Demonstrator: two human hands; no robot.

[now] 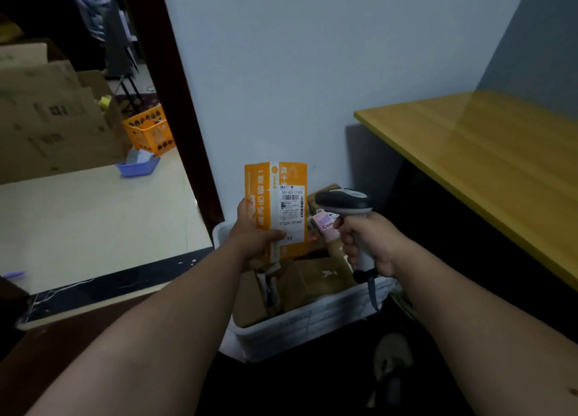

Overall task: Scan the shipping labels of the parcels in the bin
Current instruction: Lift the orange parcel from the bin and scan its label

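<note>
Orange parcel (275,209) held upright over the white bin (300,325).
Left hand (253,231) grips its lower edge, label facing up; right hand (369,240) is closed around a scanner (344,201).

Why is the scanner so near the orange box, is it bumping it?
Apart. The head view shows the scanner in the right hand with a clear gap between its nose and the orange box, held by the left hand.
</note>
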